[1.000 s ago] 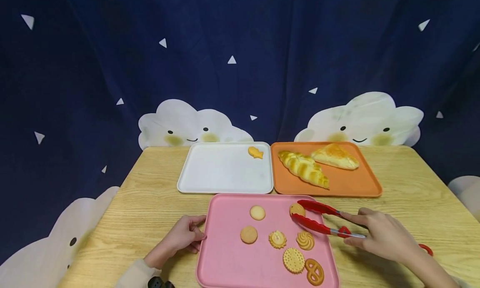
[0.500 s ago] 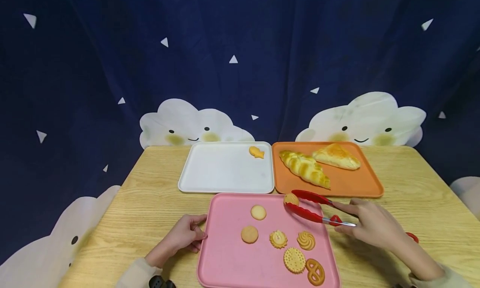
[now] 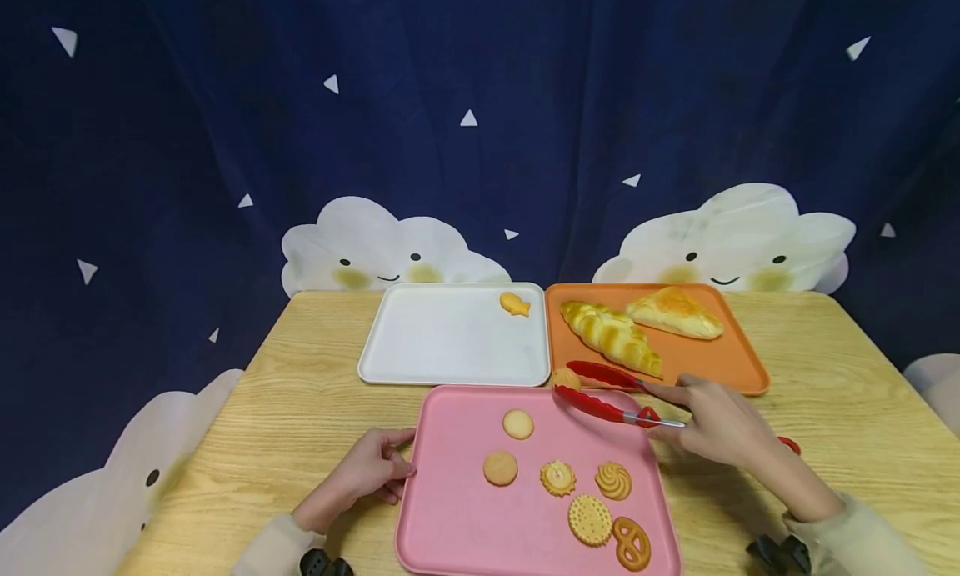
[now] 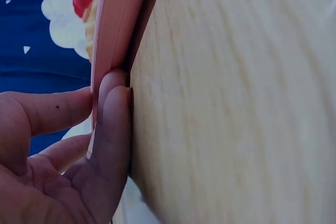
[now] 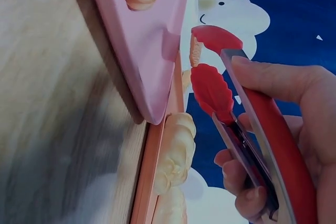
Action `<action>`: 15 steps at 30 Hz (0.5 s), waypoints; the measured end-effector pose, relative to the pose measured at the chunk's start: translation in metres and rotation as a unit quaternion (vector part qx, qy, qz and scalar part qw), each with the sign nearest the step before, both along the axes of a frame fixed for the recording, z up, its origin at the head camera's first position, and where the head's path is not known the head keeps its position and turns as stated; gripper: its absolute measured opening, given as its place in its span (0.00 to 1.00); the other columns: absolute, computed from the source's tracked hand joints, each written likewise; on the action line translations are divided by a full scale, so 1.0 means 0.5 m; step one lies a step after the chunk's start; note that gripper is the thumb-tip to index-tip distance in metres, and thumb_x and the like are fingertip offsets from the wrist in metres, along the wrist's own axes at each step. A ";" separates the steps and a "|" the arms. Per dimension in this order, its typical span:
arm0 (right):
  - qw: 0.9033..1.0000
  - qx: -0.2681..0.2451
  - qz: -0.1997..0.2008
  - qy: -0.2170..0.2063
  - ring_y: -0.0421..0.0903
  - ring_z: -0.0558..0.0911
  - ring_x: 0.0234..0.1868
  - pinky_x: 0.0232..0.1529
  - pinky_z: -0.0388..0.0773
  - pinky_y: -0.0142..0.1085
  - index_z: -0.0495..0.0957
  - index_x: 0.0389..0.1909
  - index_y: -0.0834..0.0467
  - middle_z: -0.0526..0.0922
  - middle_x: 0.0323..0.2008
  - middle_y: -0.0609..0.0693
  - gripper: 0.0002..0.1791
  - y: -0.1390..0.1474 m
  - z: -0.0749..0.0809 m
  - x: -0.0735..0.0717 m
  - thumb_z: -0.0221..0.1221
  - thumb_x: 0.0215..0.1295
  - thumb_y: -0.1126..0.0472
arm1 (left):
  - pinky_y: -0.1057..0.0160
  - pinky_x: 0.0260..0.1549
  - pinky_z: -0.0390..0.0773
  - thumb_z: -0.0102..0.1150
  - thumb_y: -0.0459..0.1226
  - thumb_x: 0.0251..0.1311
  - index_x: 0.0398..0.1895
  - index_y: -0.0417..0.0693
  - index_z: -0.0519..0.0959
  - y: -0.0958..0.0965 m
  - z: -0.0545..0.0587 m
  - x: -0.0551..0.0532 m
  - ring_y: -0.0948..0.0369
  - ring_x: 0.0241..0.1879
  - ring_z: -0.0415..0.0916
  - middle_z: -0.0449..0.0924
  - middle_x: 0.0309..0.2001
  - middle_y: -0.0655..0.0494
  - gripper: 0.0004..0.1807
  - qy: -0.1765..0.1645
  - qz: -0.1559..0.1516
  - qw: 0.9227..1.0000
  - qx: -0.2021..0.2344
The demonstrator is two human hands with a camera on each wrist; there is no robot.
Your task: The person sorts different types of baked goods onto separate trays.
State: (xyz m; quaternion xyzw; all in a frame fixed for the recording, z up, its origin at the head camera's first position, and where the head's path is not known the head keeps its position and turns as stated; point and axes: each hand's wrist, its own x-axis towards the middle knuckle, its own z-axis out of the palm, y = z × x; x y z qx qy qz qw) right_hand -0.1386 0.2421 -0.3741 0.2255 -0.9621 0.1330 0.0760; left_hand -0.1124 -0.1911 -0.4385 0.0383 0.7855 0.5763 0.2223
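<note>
My right hand (image 3: 712, 418) grips red-tipped metal tongs (image 3: 592, 405). Between the tong tips is a small round cookie (image 3: 566, 380), lifted near the far edge of the pink tray (image 3: 450, 518); the right wrist view shows only the edge of this cookie (image 5: 196, 51). At the tray's left rim, my left hand (image 3: 367, 469) holds the edge with thumb and fingers, seen close in the left wrist view. Lying on the pink tray are two plain round cookies (image 3: 500, 468), a scalloped cookie (image 3: 558, 478), a swirl cookie (image 3: 613, 481), a dotted cookie (image 3: 590, 520) and a pretzel (image 3: 632, 544).
Behind the pink tray stands a white tray (image 3: 450, 343) with a fish-shaped cracker (image 3: 514, 303). To its right, an orange tray (image 3: 705, 368) bears a braided bread (image 3: 611, 337) and a triangular pastry (image 3: 675, 313). A dark blue curtain (image 3: 450, 167) hangs behind the wooden table (image 3: 300, 368).
My right hand has moved the tongs and the gripped cookie away from me and leftward, toward the corner where the trays meet. The left hand has stayed at the pink tray's rim.
</note>
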 end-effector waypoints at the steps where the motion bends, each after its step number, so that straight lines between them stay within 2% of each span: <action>1: 1.000 -0.001 0.001 0.002 0.39 0.59 0.16 0.15 0.56 0.30 0.80 0.50 0.54 0.64 0.19 0.43 0.32 -0.002 0.000 -0.004 0.71 0.38 0.50 | 0.61 0.13 0.77 0.54 0.25 0.54 0.62 0.24 0.56 0.000 0.000 0.000 0.62 0.14 0.73 0.76 0.17 0.50 0.32 0.000 0.001 1.000 0.000; 7: 1.000 -0.008 0.006 0.011 0.39 0.59 0.15 0.14 0.56 0.30 0.80 0.49 0.56 0.64 0.19 0.44 0.31 -0.015 -0.001 -0.031 0.71 0.38 0.51 | 0.61 0.13 0.77 0.54 0.25 0.54 0.62 0.24 0.56 -0.001 -0.001 -0.001 0.62 0.14 0.73 0.76 0.17 0.50 0.32 0.001 0.002 1.000 -0.004; 12: 1.000 -0.019 0.011 0.011 0.40 0.62 0.15 0.15 0.59 0.31 0.80 0.49 0.57 0.74 0.25 0.53 0.31 -0.024 -0.001 -0.052 0.70 0.39 0.51 | 0.61 0.12 0.77 0.54 0.25 0.54 0.62 0.24 0.56 -0.001 -0.001 -0.001 0.62 0.14 0.74 0.77 0.17 0.49 0.32 0.002 0.000 1.000 -0.002; 15: 1.000 -0.021 0.007 0.004 0.41 0.64 0.16 0.15 0.60 0.32 0.80 0.49 0.57 0.75 0.27 0.55 0.31 -0.030 -0.001 -0.064 0.70 0.40 0.51 | 0.62 0.12 0.77 0.54 0.25 0.54 0.62 0.23 0.56 0.000 0.001 0.000 0.62 0.14 0.74 0.77 0.18 0.48 0.33 0.003 0.000 1.000 0.000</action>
